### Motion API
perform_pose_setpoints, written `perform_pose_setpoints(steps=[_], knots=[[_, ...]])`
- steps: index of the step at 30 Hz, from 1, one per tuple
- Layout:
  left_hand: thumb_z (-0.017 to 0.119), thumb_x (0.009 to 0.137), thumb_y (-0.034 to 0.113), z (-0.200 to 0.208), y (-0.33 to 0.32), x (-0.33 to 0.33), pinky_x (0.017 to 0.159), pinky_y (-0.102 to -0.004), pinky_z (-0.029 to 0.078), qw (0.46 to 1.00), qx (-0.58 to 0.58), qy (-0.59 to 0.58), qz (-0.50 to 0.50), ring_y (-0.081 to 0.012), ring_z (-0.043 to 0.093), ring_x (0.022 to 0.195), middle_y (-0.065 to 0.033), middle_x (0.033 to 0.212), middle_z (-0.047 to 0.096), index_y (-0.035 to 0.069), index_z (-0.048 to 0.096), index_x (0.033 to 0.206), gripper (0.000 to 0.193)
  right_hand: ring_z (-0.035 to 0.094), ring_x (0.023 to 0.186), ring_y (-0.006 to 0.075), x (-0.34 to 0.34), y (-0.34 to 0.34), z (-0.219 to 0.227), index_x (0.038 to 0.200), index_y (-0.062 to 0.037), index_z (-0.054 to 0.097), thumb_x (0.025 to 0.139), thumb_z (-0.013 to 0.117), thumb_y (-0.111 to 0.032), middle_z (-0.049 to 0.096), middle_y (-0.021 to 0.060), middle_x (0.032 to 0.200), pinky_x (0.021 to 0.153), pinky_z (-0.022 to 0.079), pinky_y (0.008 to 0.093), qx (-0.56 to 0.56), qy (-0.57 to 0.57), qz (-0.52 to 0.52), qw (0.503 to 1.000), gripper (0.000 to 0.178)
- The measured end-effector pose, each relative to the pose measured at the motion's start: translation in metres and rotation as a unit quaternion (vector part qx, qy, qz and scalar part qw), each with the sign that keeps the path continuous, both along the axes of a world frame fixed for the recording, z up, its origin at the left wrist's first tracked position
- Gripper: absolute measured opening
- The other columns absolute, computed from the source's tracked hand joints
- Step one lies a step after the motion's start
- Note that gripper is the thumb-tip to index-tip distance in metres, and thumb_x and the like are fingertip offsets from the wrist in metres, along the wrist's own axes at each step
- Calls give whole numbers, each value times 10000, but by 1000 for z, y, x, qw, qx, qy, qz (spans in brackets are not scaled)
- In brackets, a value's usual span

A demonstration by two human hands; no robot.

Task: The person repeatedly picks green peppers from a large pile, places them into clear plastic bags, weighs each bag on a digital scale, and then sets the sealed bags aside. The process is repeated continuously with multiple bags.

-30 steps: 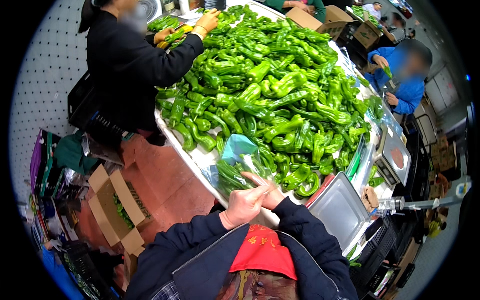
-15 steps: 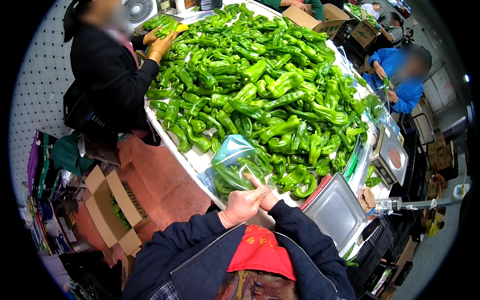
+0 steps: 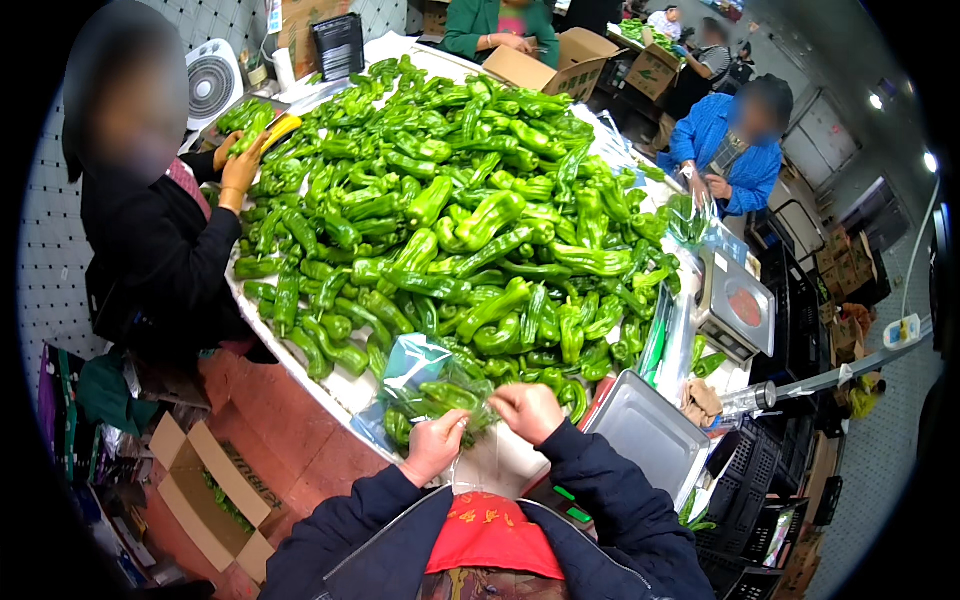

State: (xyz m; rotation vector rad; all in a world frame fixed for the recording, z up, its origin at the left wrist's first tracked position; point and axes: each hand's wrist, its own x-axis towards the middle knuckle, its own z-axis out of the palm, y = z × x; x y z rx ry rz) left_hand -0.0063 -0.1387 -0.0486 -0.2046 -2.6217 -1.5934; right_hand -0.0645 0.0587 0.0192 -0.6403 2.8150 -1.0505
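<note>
A clear plastic bag (image 3: 412, 362) filled with green peppers lies at the near edge of the table, its mouth toward me. My left hand (image 3: 435, 444) pinches the left side of the bag's mouth between thumb and fingers. On the other side, my right hand (image 3: 530, 411) is closed on the bag's film, the fingers curled in. Some peppers show through the bag between and beyond my hands. Just past it rises a wide heap of long green peppers (image 3: 490, 220) that covers most of the white table (image 3: 335, 408).
A scale with a steel tray (image 3: 650, 430) stands by my right forearm, another scale (image 3: 738, 300) farther back. A glass jar (image 3: 750, 398) lies near them. One person (image 3: 150, 230) handles peppers at left, another in blue (image 3: 745, 150) at right. An open carton (image 3: 205, 490) sits on the floor.
My hands, together at the bag's mouth before, are now apart, the right one farther right. The view has tilted up, and the person at left has lowered their hands with the peppers.
</note>
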Motion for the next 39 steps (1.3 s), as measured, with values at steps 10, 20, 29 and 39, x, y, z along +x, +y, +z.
perform_pose_setpoints(steps=[10,20,29,39], knots=[[650,926,192,10,-2,-8,540,-403,507,999,-11,-32,-23,-346,670,648,-159,753,678,108,730,983,130,508,1221,372,-143,13,-8,1221,-61,602,733,645,-63,547,184,1316,1006,440,455,217,258,-21,941,490],[673,896,106,-1,0,-7,479,-344,453,998,-2,-59,-28,-268,638,520,-145,627,620,76,729,970,97,529,956,321,-120,63,8,1001,-76,638,741,769,-168,533,123,999,791,456,429,173,160,-62,970,305],[658,907,68,5,2,-11,479,-321,434,997,6,-60,-38,-201,596,486,-125,590,602,40,718,959,84,582,998,354,-121,141,-2,1053,-34,637,832,737,-238,607,150,1016,863,485,437,141,36,-162,976,317],[644,917,49,4,4,-13,488,-291,421,998,0,-48,-45,-128,560,497,-100,587,596,2,704,943,81,588,1040,348,-115,131,-17,1197,-74,596,805,767,-292,627,149,1068,895,457,447,181,53,-158,969,481]])
